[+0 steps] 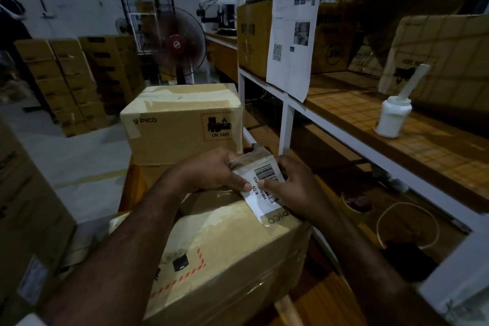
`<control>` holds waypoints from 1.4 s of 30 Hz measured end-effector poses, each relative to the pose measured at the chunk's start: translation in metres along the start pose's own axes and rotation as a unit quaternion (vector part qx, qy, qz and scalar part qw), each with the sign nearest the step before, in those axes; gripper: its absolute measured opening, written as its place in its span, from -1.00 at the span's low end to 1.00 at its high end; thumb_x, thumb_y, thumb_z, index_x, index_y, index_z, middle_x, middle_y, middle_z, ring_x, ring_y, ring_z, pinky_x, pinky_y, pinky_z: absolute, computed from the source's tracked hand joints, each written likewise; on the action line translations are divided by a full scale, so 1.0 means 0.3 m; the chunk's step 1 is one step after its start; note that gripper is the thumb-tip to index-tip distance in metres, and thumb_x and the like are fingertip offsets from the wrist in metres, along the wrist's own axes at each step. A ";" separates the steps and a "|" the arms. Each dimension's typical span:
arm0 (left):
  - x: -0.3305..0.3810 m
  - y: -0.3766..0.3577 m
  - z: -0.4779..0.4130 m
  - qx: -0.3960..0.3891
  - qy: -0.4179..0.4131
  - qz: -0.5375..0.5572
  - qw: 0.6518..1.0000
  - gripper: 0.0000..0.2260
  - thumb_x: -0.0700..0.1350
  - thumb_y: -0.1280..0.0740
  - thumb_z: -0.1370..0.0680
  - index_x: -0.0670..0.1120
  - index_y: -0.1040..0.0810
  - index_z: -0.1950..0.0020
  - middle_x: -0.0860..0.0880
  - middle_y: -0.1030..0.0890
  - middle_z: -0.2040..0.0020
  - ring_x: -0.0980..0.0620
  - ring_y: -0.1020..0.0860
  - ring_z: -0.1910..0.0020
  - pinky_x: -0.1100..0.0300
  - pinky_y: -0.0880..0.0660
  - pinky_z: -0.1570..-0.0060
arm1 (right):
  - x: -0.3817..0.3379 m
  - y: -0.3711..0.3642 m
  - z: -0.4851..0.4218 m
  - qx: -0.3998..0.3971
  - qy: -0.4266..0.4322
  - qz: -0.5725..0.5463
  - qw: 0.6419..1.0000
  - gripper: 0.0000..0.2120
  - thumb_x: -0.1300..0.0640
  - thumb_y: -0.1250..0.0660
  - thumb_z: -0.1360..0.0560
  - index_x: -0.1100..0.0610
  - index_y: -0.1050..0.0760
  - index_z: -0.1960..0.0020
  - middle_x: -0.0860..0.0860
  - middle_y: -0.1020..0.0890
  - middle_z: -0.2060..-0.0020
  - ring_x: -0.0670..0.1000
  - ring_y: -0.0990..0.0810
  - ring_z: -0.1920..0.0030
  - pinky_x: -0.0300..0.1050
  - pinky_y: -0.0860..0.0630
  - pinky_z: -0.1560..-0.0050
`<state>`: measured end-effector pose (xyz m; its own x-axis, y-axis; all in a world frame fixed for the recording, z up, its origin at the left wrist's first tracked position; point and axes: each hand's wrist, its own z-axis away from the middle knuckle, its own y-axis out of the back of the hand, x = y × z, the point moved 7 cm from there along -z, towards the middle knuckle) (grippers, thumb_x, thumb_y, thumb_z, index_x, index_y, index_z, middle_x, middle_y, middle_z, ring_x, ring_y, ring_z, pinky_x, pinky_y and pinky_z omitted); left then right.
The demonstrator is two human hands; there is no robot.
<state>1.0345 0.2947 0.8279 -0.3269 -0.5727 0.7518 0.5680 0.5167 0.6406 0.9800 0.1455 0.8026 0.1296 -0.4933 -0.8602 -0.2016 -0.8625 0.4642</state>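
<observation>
Barcode label [254, 200], thin white paper, at the far right corner of the cardboard box [225, 241], its code partly hidden under both thumbs, I see left hand [217, 172] and right hand [299, 188] pinching it, brown backing blurred, box taped, matte.

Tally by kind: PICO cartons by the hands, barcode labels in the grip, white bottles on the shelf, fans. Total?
PICO cartons: 2, near one, far one
barcode label: 1, pinched by left hand and right hand
white bottle: 1
fan: 1
Total: 5
</observation>
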 end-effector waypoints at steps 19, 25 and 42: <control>0.005 -0.011 0.000 -0.023 -0.026 0.051 0.998 -0.69 -0.29 -0.50 -0.44 -0.02 -0.63 -0.13 0.03 -0.72 -0.01 0.14 -0.68 0.02 0.34 -0.57 0.06 | -0.008 0.013 0.018 0.001 0.034 -0.007 0.999 -0.79 0.22 -0.40 -0.49 -0.08 -0.51 0.15 -0.07 -0.66 0.21 -0.07 -0.69 0.15 -0.08 -0.67 0.17; 0.003 -0.042 -0.005 -0.048 -0.020 0.060 0.997 -0.80 -0.21 -0.46 -0.49 -0.15 -0.67 -0.11 -0.04 -0.73 -0.04 0.01 -0.69 -0.05 0.10 -0.57 -0.14 | -0.009 0.029 0.028 0.024 0.038 -0.016 0.999 -0.88 0.18 -0.41 -0.51 -0.04 -0.55 0.06 -0.09 -0.67 0.19 -0.14 -0.69 0.19 -0.10 -0.67 0.20; 0.021 -0.024 -0.025 0.072 -0.063 0.194 0.976 -0.85 -0.24 -0.29 -0.60 -0.09 -0.62 -0.09 -0.10 -0.71 -0.03 -0.11 -0.68 -0.03 -0.02 -0.60 0.00 | -0.011 0.058 0.053 0.100 0.114 -0.054 0.987 -0.84 0.19 -0.39 -0.54 0.11 -0.59 -0.11 -0.09 -0.67 0.02 -0.19 -0.64 0.02 -0.33 -0.57 0.14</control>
<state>1.0342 0.2826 0.8270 -0.2034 -0.2369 0.9500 0.5583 0.7690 0.3113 0.9605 0.1338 0.8102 0.3716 -0.4326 -0.8215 -0.3594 -0.8828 0.3024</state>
